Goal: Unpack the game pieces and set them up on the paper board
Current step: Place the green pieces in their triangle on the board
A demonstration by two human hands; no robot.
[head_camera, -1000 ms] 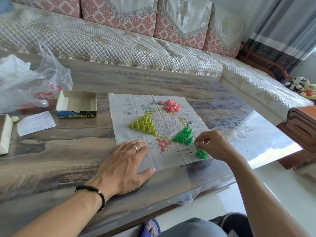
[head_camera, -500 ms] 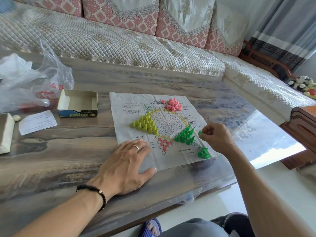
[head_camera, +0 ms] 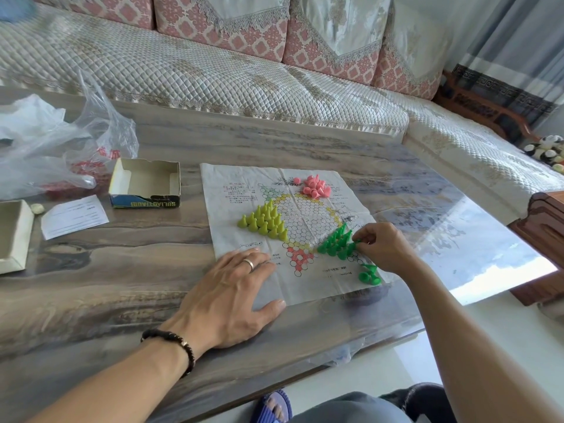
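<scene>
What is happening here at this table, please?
A person is setting up Chinese checkers on a paper board. The right hand pinches a green piece at the edge of the green cluster, while the left hand rests flat on the board's near corner. The yellow-green pieces already stand in a triangle; the pink pieces lie in a heap, and a few loose green pieces wait nearby.

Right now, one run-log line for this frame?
stage: placing green | right hand: pinches green piece at green cluster | left hand: flat on paper board | loose green pieces: near corner
</scene>
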